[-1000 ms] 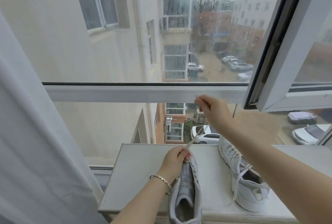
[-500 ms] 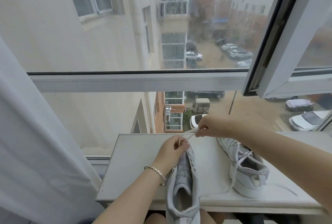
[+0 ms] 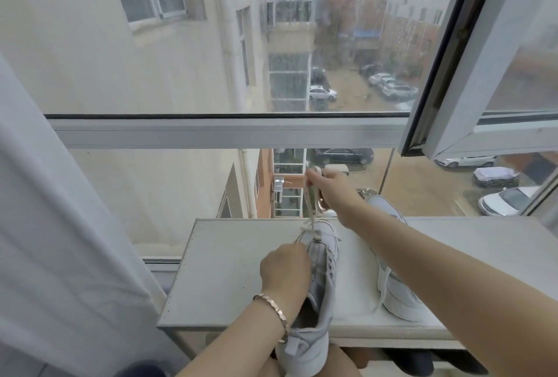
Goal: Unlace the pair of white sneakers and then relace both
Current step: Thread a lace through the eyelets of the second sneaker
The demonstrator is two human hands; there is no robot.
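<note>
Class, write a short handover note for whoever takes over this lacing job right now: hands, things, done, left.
Left hand holds the near sneaker on the table.
Right hand pinches its lace, pulled up from the toe end.
Upper eyelets are empty.
Second sneaker sits to the right, lace loose.
Left: finish this one, then do the other.

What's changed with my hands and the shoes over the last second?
The right hand dropped toward the toe of the near sneaker, then rose again, drawing the lace up taut. The left hand kept its grip on the lace at the eyelets. The other sneaker stayed put on the table.
</note>
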